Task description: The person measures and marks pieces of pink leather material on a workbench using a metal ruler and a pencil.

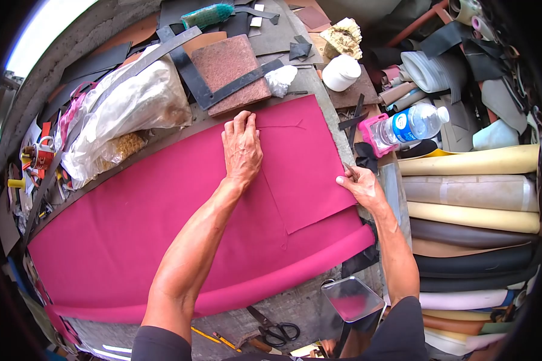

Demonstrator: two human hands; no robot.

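A large magenta sheet (132, 234) of leather-like material lies across the workbench. A cut line runs through it and sets off a rectangular piece (310, 174) at its right end. My left hand (242, 147) lies flat, palm down, on the sheet near the far edge, beside the cut. My right hand (360, 183) pinches the right edge of the cut piece and also holds a small dark blade or tool between the fingers.
Black scissors (277, 331) and yellow pencils (214, 338) lie at the near bench edge, beside a shiny metal plate (352, 298). A plastic water bottle (412, 124), a white jar (341, 72), a brown board (229, 66) with a black square and a filled plastic bag (129, 105) crowd the far side. Rolled material (470, 192) is stacked on the right.
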